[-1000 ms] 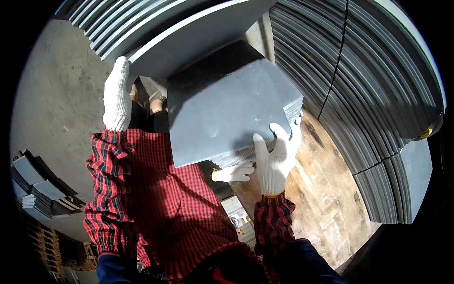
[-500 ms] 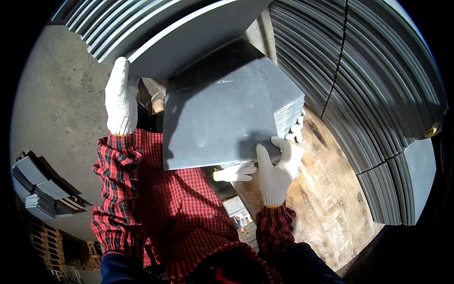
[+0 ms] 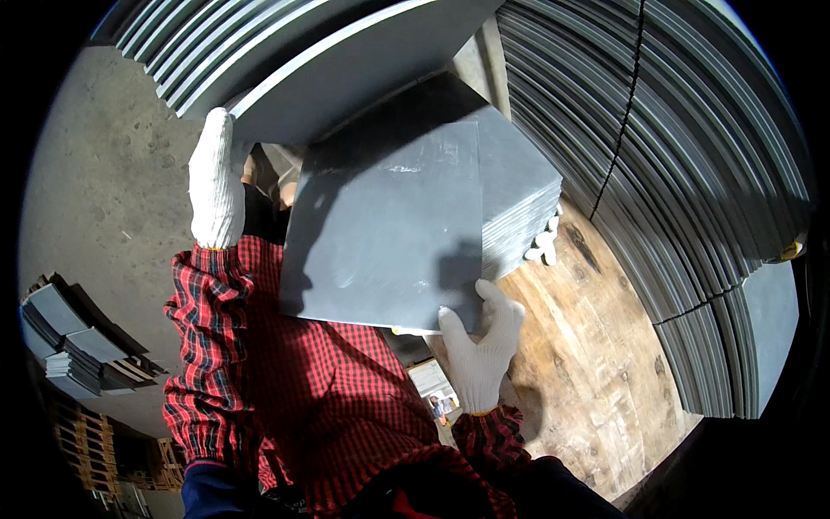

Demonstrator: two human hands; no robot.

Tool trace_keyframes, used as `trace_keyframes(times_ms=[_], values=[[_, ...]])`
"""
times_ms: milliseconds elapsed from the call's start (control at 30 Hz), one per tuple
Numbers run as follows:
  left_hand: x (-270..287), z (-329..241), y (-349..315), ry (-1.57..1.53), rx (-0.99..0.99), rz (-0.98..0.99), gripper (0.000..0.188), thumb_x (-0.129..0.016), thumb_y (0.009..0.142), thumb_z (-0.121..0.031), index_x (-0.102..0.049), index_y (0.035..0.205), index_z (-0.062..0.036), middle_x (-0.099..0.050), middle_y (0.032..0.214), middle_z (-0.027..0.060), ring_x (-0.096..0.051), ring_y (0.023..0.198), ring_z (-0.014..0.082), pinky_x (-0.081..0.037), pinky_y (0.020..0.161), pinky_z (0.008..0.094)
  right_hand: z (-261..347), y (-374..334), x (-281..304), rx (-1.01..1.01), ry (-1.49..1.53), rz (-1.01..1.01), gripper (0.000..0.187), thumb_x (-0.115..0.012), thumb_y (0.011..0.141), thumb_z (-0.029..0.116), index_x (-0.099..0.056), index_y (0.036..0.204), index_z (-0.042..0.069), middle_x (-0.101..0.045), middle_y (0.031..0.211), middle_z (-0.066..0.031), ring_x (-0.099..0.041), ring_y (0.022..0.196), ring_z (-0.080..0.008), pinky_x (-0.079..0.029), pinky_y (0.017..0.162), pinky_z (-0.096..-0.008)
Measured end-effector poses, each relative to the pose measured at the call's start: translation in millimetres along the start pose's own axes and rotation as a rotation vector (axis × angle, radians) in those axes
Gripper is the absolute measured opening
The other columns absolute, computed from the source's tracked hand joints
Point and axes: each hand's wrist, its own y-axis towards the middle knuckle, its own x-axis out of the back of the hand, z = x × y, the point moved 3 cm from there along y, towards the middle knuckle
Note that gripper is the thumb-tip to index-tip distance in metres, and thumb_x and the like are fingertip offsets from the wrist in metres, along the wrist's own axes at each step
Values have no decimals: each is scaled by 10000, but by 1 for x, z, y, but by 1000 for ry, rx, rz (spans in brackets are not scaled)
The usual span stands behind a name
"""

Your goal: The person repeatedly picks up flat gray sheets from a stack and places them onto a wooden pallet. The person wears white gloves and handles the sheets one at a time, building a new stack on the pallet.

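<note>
Two white-gloved hands are carrying a stack of flat square grey slabs (image 3: 389, 229) at centre frame, the right hand (image 3: 480, 346) gripping its lower corner, the left hand (image 3: 214, 177) pressing flat at upper left; keeping the stack level should stop slabs sliding.

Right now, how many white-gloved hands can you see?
3: the left hand on the slab's upper left, the right hand at its lower right corner, and another person's fingertips under the stack; others may be hidden.
</note>
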Motion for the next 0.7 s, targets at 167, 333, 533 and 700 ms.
trace_keyframes(times_ms=[167,333,533,700], values=[[3,3,3,12,15,56,445,-557,1027,-321,-591,1297,31,-634,1254,114,-589,1149,189,-448,1018,324,-17,0,-13,-296,443,147,576,-737,778,112,-528,1298,-21,-550,1122,-90,-542,962,-165,-492,817,-308],[10,6,8,31,-14,21,506,-576,996,-410,-600,1266,18,-651,1215,106,-596,1107,199,-439,1005,347,-11,34,-1,-528,736,535,455,-671,832,59,-561,1260,-47,-625,1037,-66,-598,907,-148,-496,817,-295],[8,4,6,-39,0,51,444,-556,1027,-305,-584,1331,18,-640,1274,107,-598,1153,181,-455,1005,326,-17,48,-1,-684,958,741,390,-636,832,-45,-569,1216,-31,-629,1033,-109,-653,848,-202,-532,697,-303],[6,2,7,-21,0,71,520,-596,982,-422,-597,1250,24,-645,1202,115,-592,1125,235,-450,988,372,-11,57,2,-692,876,890,388,-632,860,16,-543,1238,6,-626,1050,-115,-658,862,-204,-532,638,-282]])
